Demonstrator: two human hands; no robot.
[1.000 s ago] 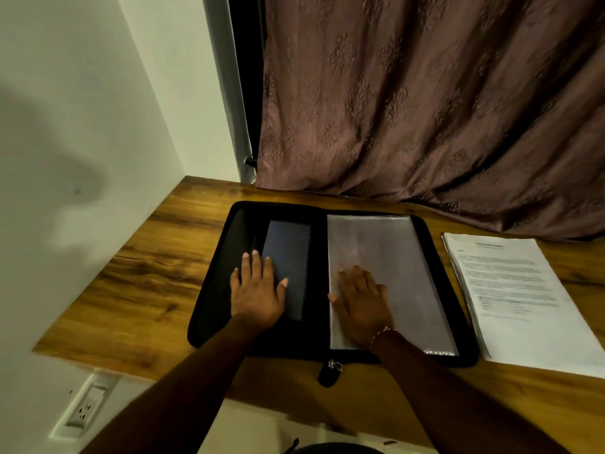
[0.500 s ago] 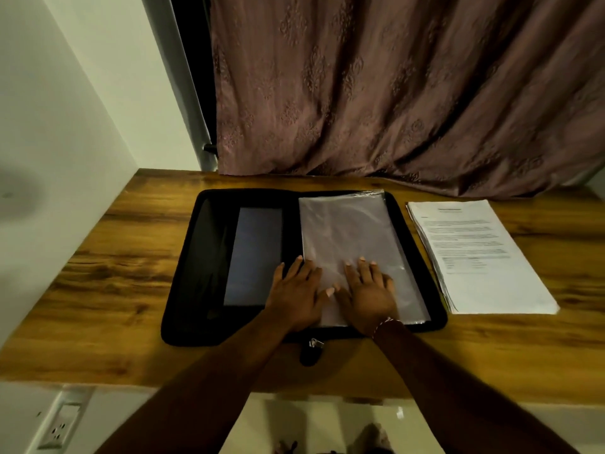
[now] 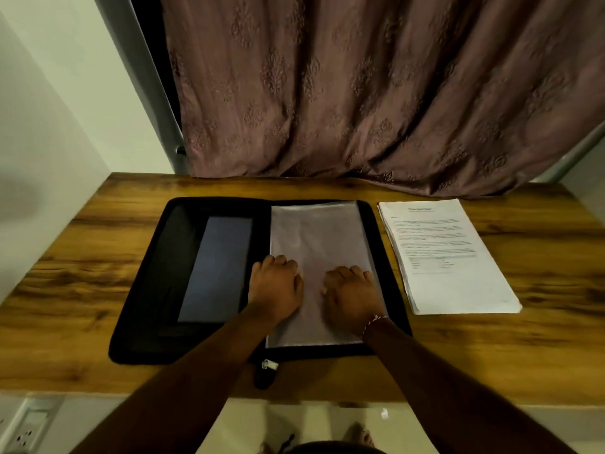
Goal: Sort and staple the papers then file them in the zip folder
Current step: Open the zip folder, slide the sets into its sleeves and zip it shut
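Head: left hand (image 3: 275, 290), right hand (image 3: 352, 299) atop zip folder (image 3: 147, 290)

- Paper stack (image 3: 451, 283): printed lines too small and soft to read; sheet count cannot be told
- Left hand (image 3: 275, 286), right hand (image 3: 352, 296): fingertips tucked under the knuckles, out of sight; whether they pinch the clear sleeve (image 3: 314, 231) or only press on it cannot be told
- Zip folder (image 3: 147, 290): near edge partly covered by both forearms
- Wall socket (image 3: 24, 430): cut by the bottom edge
- Curtain (image 3: 360, 93): cut by the top and right edges
- Dark shape (image 3: 337, 448) at the bottom edge: not identifiable
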